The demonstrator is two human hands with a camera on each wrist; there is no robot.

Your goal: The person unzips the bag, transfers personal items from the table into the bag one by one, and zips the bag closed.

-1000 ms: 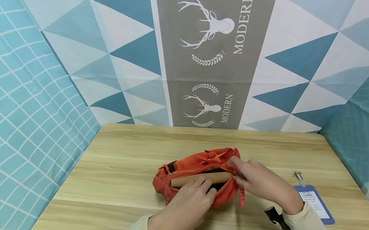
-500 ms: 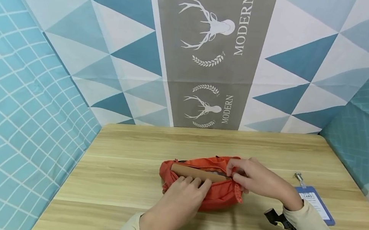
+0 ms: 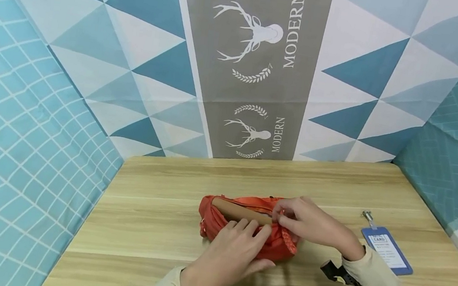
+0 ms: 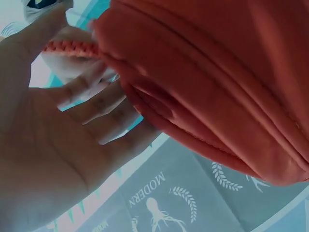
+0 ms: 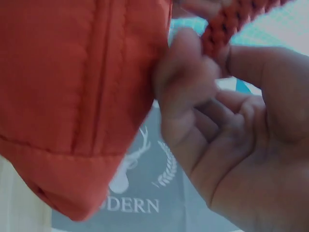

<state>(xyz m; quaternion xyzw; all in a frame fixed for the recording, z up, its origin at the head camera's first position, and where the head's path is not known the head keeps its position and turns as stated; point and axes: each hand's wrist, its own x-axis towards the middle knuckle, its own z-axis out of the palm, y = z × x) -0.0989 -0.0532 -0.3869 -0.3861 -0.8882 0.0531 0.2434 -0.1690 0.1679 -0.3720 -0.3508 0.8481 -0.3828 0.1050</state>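
A red fabric zip pouch (image 3: 238,239) lies on the table with its zipped mouth gaping. Inside sits a flat brown item (image 3: 238,209), its kind hidden by the pouch. My left hand (image 3: 229,257) lays its fingertips over the pouch's near rim, with the thumb held away; in the left wrist view, its fingers (image 4: 111,108) look fairly straight against the fabric. At the pouch's right end, my right hand (image 3: 309,222) pinches at the zip, where a red braided zipper pull (image 3: 289,242) hangs down. The right wrist view shows that braid (image 5: 231,21) at the thumb and fingertips.
A blue badge holder (image 3: 387,250) with a white card and metal clip lies to the right on the wooden table (image 3: 150,228). A black device (image 3: 339,273) is strapped at the right wrist. Patterned cloth walls (image 3: 256,94) stand behind and on both sides.
The pouch has tilted upright and its mouth has narrowed. My left fingers have drawn back from inside the mouth to its near rim, and the left thumb has spread. The right hand stays at the zip.
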